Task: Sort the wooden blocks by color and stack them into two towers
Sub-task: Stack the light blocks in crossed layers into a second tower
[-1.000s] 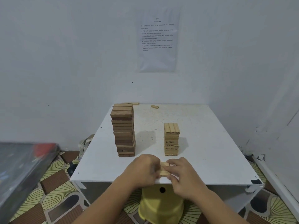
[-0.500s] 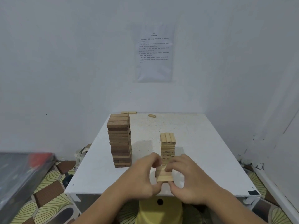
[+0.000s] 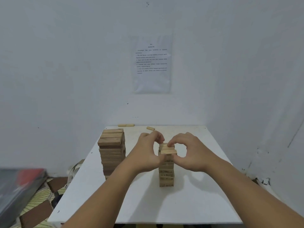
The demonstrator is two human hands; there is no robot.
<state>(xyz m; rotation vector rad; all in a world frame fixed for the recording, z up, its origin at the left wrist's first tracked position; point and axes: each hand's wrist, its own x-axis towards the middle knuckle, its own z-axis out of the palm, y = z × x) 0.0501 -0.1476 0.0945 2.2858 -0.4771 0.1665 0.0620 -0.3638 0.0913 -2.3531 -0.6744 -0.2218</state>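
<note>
Light blocks (image 3: 168,151) are pinched from both sides between the curled fingers of the left hand (image 3: 145,151) and the right hand (image 3: 193,154) at the top of the light tower (image 3: 166,174), apparently resting on it. The dark tower (image 3: 112,152) is set to its left on the table (image 3: 197,204), and loose blocks (image 3: 125,125) are seen at the far edge.
</note>
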